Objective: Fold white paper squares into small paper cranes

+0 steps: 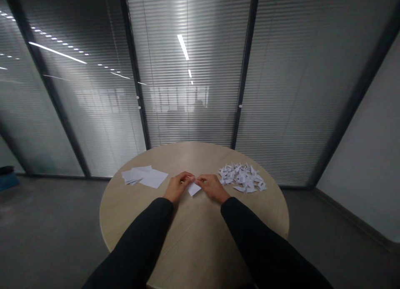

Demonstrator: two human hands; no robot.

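Between my two hands is a small piece of white paper (pixel 194 189), its lower corner pointing toward me. My left hand (pixel 178 186) pinches its upper left part, and my right hand (pixel 213 187) pinches the upper right part. The fingertips nearly meet at the top, so they hide the paper's upper edge and any folds there. To the left of my hands lie several flat white paper sheets (pixel 154 178), overlapping loosely. A heap of small folded white paper pieces (pixel 242 177) spreads out to the right of my right hand.
Everything lies on a round light-wood table (pixel 193 239). Behind it stands a glass partition with blinds (pixel 193 122) and dark frames. A white wall (pixel 365 168) rises at the right. A blue object (pixel 8 181) sits on the floor at the far left.
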